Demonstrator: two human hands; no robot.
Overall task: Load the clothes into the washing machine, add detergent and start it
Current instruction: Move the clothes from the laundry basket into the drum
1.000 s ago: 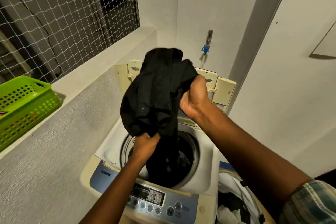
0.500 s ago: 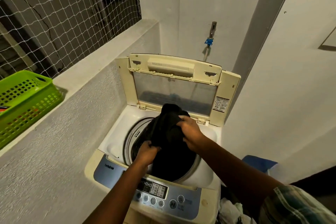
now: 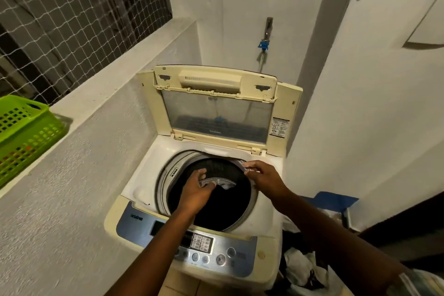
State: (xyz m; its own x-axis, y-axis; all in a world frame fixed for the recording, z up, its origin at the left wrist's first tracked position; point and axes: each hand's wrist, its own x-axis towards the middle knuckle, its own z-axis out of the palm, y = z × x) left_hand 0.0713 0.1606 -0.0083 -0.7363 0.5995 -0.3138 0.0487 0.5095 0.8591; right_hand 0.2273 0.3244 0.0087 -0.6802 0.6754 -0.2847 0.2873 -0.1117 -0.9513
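Observation:
The cream top-loading washing machine (image 3: pixel 144 175) stands with its lid (image 3: pixel 216 113) raised against the back wall. A black garment (image 3: pixel 223 209) lies down inside the dark drum, with a small pale patch showing beside it. My left hand (image 3: pixel 195 191) hovers over the left half of the drum opening, fingers loosely spread, gripping nothing. My right hand (image 3: pixel 264 178) is at the drum's far right rim, fingertips touching the rim, also holding nothing. The blue and silver control panel (image 3: pixel 201 245) with round buttons sits under my left forearm. No detergent is in view.
A green plastic basket (image 3: pixel 24 132) sits on the ledge at left, below a netted window (image 3: pixel 72 14). A tap with a blue fitting (image 3: pixel 263 44) is on the wall behind the lid. More clothes (image 3: pixel 305 269) are heaped at lower right, beside a blue object (image 3: pixel 336 200).
The black garment, held high in both hands a second ago, went down into the drum. Both hands have let go of it and now sit over the opening.

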